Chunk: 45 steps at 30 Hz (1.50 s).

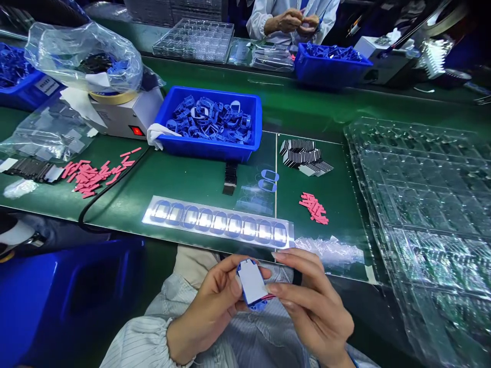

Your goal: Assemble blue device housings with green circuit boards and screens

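Note:
My left hand (215, 296) grips a small blue plastic part (258, 305) with a white rectangular panel (252, 281) lying on its face. The thumb presses along the panel's left edge. At the panel's lower right corner, my right hand (312, 294) pinches a thin pink strip (269, 296) between thumb and finger, right against the part. Its index finger is stretched out above. On the bench edge beyond the hands lies a sheet of oval blue-rimmed film pieces (220, 221). A pile of pink strips (313, 208) sits farther right.
A blue bin (215, 150) of blue plastic parts stands behind. Striped stacked pieces (305, 156), clear film pieces (330, 250) and stacked clear trays (433, 204) lie to the right. On the left are more pink strips (92, 176) and a black cable (90, 204). Another person's hands (295, 23) work opposite.

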Each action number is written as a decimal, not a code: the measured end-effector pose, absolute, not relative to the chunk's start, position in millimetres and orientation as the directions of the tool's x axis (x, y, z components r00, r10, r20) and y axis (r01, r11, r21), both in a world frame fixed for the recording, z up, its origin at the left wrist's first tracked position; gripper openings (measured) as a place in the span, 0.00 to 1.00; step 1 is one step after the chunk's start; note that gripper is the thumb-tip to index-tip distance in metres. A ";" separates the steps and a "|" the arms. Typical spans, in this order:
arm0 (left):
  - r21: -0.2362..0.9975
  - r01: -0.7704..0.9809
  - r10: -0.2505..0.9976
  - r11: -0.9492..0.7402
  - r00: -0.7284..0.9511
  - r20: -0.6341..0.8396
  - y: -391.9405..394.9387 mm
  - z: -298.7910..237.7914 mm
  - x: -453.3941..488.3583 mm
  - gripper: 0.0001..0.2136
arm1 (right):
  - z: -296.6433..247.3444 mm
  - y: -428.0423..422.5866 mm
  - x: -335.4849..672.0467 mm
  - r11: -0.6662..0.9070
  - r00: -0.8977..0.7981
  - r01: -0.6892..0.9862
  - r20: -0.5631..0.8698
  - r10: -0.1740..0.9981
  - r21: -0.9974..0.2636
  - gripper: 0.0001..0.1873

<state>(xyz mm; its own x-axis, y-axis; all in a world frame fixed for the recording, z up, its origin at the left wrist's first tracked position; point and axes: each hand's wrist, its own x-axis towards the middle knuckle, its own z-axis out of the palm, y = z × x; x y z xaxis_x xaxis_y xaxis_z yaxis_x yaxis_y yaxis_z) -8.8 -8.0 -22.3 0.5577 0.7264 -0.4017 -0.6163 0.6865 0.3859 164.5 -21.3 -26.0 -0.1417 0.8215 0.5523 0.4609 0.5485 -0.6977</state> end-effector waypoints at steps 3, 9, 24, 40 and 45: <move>0.379 -0.620 0.726 0.687 0.564 -0.394 -7.8 -18.8 -8.6 0.12 | -22.3 -23.1 162.7 0.593 -0.199 0.611 0.623 0.756 -0.525 0.13; 0.391 -0.611 0.725 0.689 0.564 -0.396 -8.8 -15.2 -10.6 0.13 | -9.2 -26.1 152.4 0.580 -0.291 0.791 0.713 0.637 -0.196 0.12; 0.602 -0.650 0.886 0.463 0.359 -0.294 -10.9 -20.2 -2.0 0.13 | -30.6 -36.1 136.7 0.423 0.147 0.560 0.588 0.796 -0.712 0.16; 0.747 -0.598 0.956 0.290 0.145 -0.255 -24.3 -27.2 6.7 0.14 | -35.4 -33.1 126.4 0.443 0.152 0.264 0.490 0.858 -0.857 0.19; 0.889 -0.436 0.988 0.143 0.122 -0.100 -16.7 -23.5 3.5 0.13 | -42.3 -30.7 136.2 0.506 0.144 0.418 0.605 0.783 -0.754 0.18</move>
